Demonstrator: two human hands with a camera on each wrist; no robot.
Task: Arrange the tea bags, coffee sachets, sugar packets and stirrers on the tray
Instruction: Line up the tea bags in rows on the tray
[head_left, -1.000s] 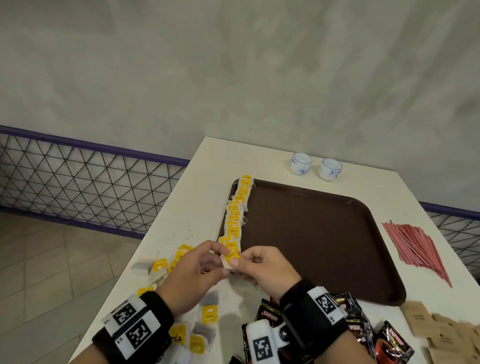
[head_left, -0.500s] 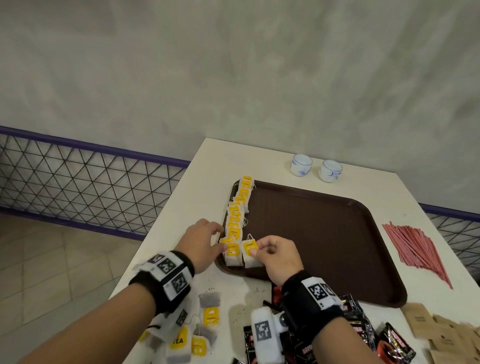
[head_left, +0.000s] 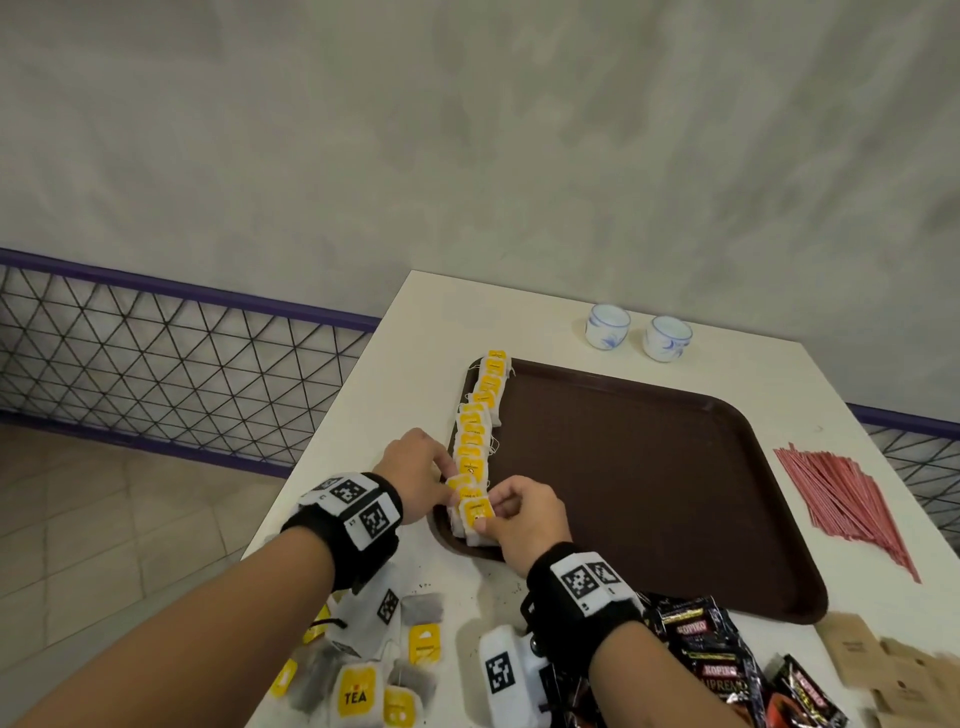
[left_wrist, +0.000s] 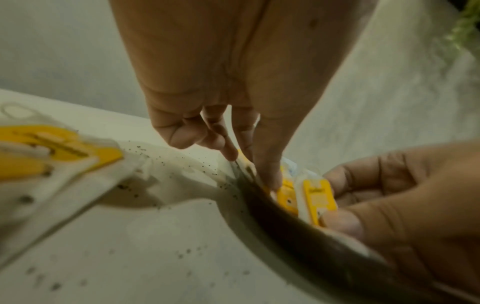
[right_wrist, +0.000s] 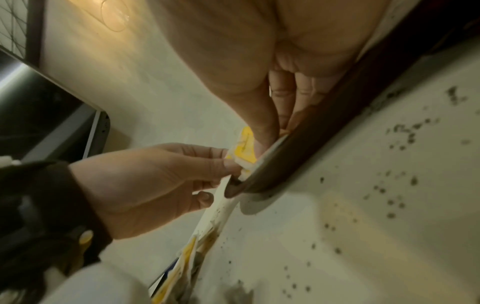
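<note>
- Tea bag (head_left: 475, 512) with a yellow tag, pinched between my right hand's (head_left: 524, 519) thumb and fingers, sits at the near end of the tea-bag row (head_left: 480, 415) along the brown tray's (head_left: 649, 467) left edge.
- My left hand (head_left: 415, 475) touches the neighbouring bags with loosely bent fingertips, gripping nothing that I can make out.
- Loose tea bags (head_left: 374, 686), coffee sachets (head_left: 722, 670), sugar packets (head_left: 883, 670) and red stirrers (head_left: 847, 499) lie on the white table (head_left: 441, 322), off the tray.

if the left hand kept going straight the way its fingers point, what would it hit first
Most likely the row of tea bags along the tray edge. The left hand already touches the nearest ones, fingers aimed across the rim. Beyond that lies bare tray floor, though depth is hard to judge.
</note>
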